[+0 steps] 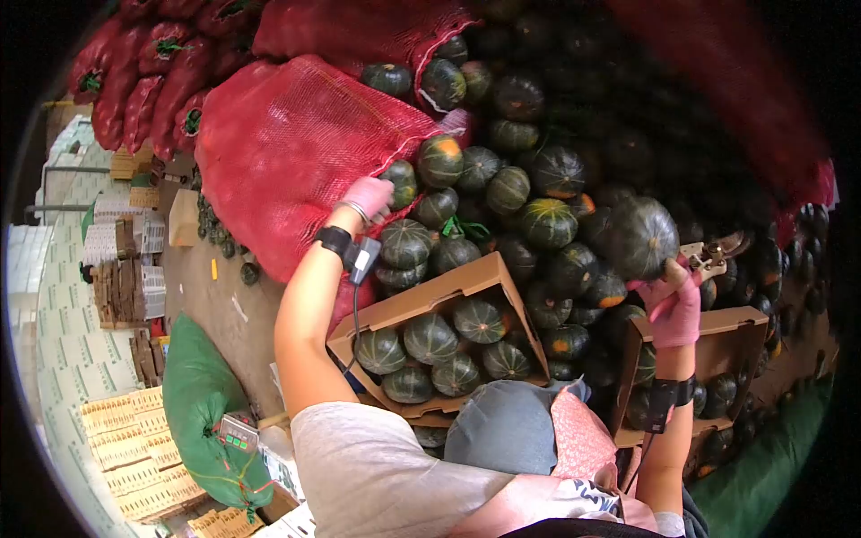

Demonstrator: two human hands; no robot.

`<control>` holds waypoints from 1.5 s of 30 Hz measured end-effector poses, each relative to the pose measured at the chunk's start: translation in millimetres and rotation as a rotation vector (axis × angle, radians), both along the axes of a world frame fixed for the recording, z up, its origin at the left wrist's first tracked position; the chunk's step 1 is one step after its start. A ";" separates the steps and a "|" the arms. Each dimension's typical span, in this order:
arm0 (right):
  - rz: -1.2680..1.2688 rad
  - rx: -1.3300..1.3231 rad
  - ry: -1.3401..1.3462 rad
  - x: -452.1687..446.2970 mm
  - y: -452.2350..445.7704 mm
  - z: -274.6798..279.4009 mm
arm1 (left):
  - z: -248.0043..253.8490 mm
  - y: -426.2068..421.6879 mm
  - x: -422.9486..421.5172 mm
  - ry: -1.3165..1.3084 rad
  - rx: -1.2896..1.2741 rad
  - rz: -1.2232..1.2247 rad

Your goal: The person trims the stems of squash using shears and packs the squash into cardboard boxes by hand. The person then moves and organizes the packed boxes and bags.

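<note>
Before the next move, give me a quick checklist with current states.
1. Right hand on its squash: ok, thumb against the lower edge.
2. Metal tool secure: cannot tell; it shows beside that squash, its grip hidden.
3. Left hand gripping the red mesh sack: cannot tell; it is at the mouth, fingers partly hidden.
4. Left carton open: ok, squash inside.
5. Left wrist cable clear of that carton: not ok, crosses its edge in this view.

Bright at left; kabocha squashes (518, 97) at upper right lie in deep shadow; fisheye edges curve, blacked out.
</note>
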State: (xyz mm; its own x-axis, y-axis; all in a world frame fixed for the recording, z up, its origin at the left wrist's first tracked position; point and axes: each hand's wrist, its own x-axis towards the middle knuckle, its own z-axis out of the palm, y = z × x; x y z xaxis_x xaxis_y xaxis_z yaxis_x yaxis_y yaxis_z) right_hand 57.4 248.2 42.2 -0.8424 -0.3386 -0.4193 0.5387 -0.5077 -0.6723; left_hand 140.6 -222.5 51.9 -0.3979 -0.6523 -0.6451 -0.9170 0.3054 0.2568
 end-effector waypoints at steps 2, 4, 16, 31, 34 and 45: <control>0.026 0.026 -0.125 -6.0 8.4 -15.8 | 17.8 -18.8 3.9 0.150 -0.014 -0.010; 0.017 0.124 -0.105 0.1 5.3 -12.0 | 12.8 -30.1 -4.7 0.411 -0.306 -0.406; 0.064 0.016 -0.138 23.1 10.5 -2.3 | -32.0 48.6 -73.8 0.521 -0.312 -0.390; 0.203 0.181 0.030 42.8 16.4 8.1 | 3.9 68.3 -41.4 0.694 1.548 0.382; 0.242 0.283 0.044 39.3 4.8 14.5 | -23.9 111.4 -50.7 0.899 0.941 -0.324; 0.019 0.169 0.222 29.2 19.7 28.6 | 27.0 292.3 -93.8 0.428 1.603 -0.006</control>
